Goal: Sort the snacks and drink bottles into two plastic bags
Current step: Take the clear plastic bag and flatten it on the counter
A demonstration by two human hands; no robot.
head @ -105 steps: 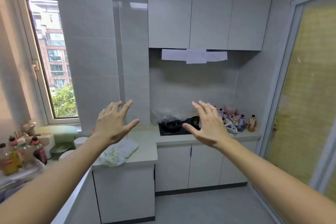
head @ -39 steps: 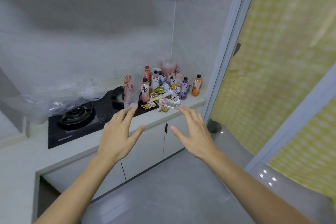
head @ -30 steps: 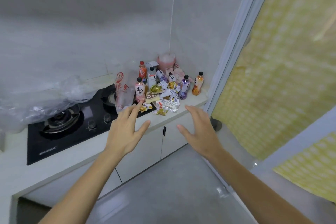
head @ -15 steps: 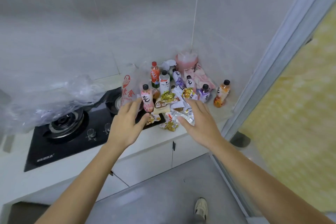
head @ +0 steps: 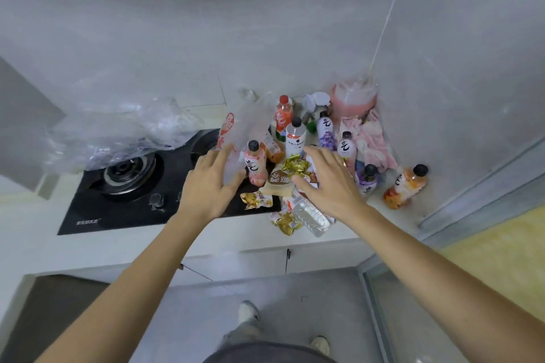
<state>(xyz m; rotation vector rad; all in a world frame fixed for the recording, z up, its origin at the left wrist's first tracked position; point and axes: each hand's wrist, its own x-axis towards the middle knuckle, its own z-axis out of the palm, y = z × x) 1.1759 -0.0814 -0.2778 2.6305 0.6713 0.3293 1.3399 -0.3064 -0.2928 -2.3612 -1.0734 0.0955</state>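
Several drink bottles and snack packets are heaped in the counter's right corner. A pink bottle (head: 255,168) stands at the front left, a white bottle (head: 295,138) behind it, an orange bottle (head: 406,186) at the far right. A clear water bottle (head: 310,217) lies near the counter edge. Gold-wrapped snacks (head: 295,166) top the pile. A clear plastic bag with red print (head: 242,130) stands left of the bottles. My left hand (head: 210,186) hovers with fingers spread beside that bag. My right hand (head: 330,183) is spread over the snacks, holding nothing.
A black gas stove (head: 129,186) lies left of the pile, with crumpled clear plastic (head: 124,135) over its back. A pink bag (head: 354,100) and a pink cloth (head: 372,141) sit in the corner. A sliding door frame (head: 472,186) bounds the right side.
I have come closer to the counter and look more steeply down. Both hands have reached forward over the pile, the left toward the printed bag, the right above the snacks.
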